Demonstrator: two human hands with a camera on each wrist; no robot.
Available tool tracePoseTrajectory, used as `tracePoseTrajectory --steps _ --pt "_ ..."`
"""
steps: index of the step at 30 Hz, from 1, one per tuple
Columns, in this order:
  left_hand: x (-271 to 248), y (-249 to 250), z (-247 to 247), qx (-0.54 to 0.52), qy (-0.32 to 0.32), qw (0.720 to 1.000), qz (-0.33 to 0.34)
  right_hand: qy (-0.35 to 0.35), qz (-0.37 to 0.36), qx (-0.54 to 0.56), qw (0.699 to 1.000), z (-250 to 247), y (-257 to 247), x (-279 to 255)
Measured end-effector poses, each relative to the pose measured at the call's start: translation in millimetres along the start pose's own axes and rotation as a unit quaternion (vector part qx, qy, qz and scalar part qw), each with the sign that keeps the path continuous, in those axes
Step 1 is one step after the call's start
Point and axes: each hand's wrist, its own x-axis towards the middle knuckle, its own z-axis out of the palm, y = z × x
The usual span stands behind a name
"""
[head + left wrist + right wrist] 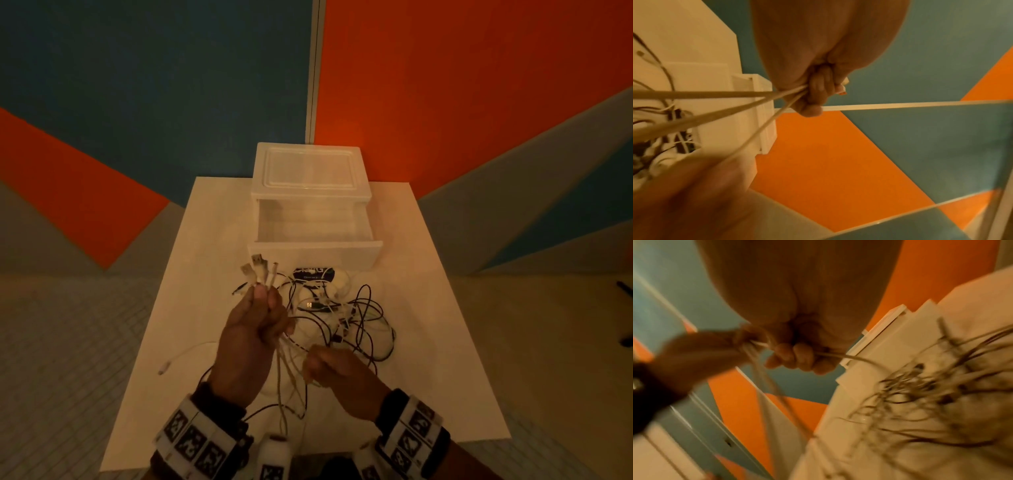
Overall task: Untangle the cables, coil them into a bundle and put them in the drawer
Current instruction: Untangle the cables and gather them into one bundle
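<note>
**Cables gathered above the table**

The left hand [251, 337] grips several white cables [284, 373] at frame centre, plugs up — the right hand [337, 371] pinches them lower down. The tangle [346, 318] lies before the open drawer [313, 240].

I see both forearms reaching forward from the bottom of the head view, each with a dark cuff and a band of black-and-white markers at the wrist. Left hand [251, 337] is raised, back of the hand toward the camera, fingers [819, 91] curled tight with the thumb pressed against them in a pinch grip. Right hand [337, 371] sits lower and just beside the left, closed into a fist, knuckles up, fingers [797, 356] folded into the palm around what it holds. Right wrist view is motion-blurred; finger detail there is soft. The two hands do not touch.
</note>
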Motion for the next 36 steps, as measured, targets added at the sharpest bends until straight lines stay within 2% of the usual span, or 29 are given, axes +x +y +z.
tracePoseTrajectory --steps 2,3,5,6,8,10,12,14,16,18,20,22,25,27,29,31,34,36 --pt "0.4 15.7 -3.9 -0.035 -0.024 0.999 0.002 0.008 0.091 0.030 0.995 -13.1 45.1 -6.3" --pt "-0.2 22.7 -5.1 -0.043 -0.040 0.998 0.007 0.033 0.142 0.011 0.989 -21.7 67.1 -6.5" --pt "-0.5 30.8 -4.9 -0.035 -0.057 0.998 0.006 0.089 0.198 -0.044 0.975 -38.9 96.2 -2.2" --pt "-0.4 30.9 -4.5 -0.016 -0.058 0.998 -0.005 0.126 0.201 -0.057 0.970 -45.7 101.3 3.7" --pt "-1.1 26.8 -1.2 0.060 -0.063 0.996 -0.032 0.203 0.152 -0.115 0.961 -54.4 82.5 19.7" --pt "-1.4 15.1 0.8 0.190 -0.068 0.978 -0.044 0.268 0.074 -0.164 0.946 -56.9 41.9 36.8" --pt "-1.9 1.8 2.6 0.261 -0.061 0.962 -0.046 0.295 -0.010 -0.175 0.939 -50.2 -4.0 45.7" --pt "0.3 -5.0 5.2 0.241 -0.023 0.969 -0.044 0.261 -0.063 -0.198 0.943 -38.1 -33.3 45.8" --pt "5.5 -5.9 8.9 0.174 0.018 0.983 -0.050 0.204 -0.077 -0.211 0.953 -23.3 -44.7 41.0" --pt "9.2 -1.9 14.4 0.137 0.024 0.989 -0.044 0.152 -0.078 -0.176 0.969 -13.6 -41.0 36.3" --pt "11.2 5.8 15.2 0.141 0.022 0.990 -0.019 0.095 -0.055 -0.125 0.986 -11.9 -25.2 34.0" --pt "12.4 18.1 11.5 0.133 0.011 0.991 0.014 0.054 0.018 -0.100 0.993 -20.5 2.5 33.5" --pt "14.2 42.1 4.8 0.082 -0.005 0.995 0.054 0.070 0.130 -0.166 0.975 -44.4 51.6 33.3" --pt "13.4 51.9 5.0 0.051 -0.028 0.996 0.069 0.108 0.164 -0.149 0.969 -57.9 74.9 41.7" --pt "12.0 51.9 7.4 0.057 -0.043 0.995 0.072 0.139 0.181 -0.135 0.964 -65.6 76.9 54.8" --pt "12.7 46.6 9.4 0.111 -0.042 0.991 0.067 0.204 0.153 -0.112 0.961 -73.8 63.6 69.5" --pt "15.7 34.7 11.8 0.201 -0.033 0.978 0.052 0.254 0.010 -0.137 0.957 -87.2 12.4 76.3" --pt "17.0 25.6 14.0 0.236 -0.033 0.971 0.034 0.267 -0.055 -0.105 0.956 -89.9 -18.8 71.8"
